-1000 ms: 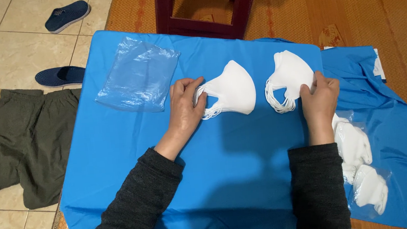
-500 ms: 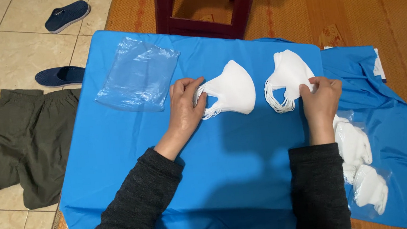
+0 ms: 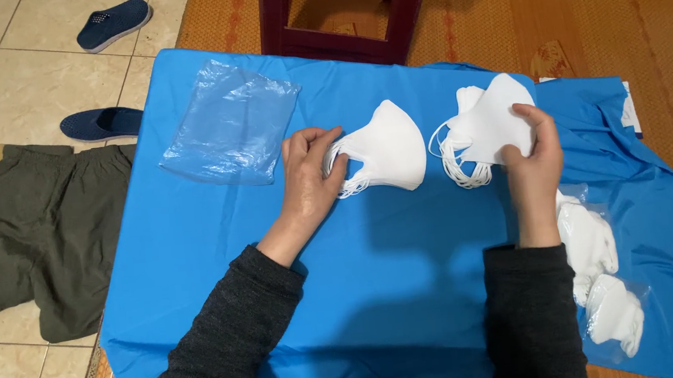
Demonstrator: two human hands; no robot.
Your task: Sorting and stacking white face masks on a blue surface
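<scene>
Left hand (image 3: 307,179) pinches the ear loops of the mask stack (image 3: 387,159) flat on the blue sheet (image 3: 219,249); right hand (image 3: 532,158) grips the top mask (image 3: 490,121), best lifted singly, loops untangled.

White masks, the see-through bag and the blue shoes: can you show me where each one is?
White masks (image 3: 389,153), head view, on the middle of the folded stack by the left hand.
Clear plastic bag (image 3: 232,125), head view, on its crinkled centre.
Blue shoe (image 3: 113,23), head view, on its upper.

Blue cloth (image 3: 219,249) on woven mat (image 3: 651,35), white masks (image 3: 387,155), clear plastic bags (image 3: 232,125), bagged masks (image 3: 603,270)
</scene>
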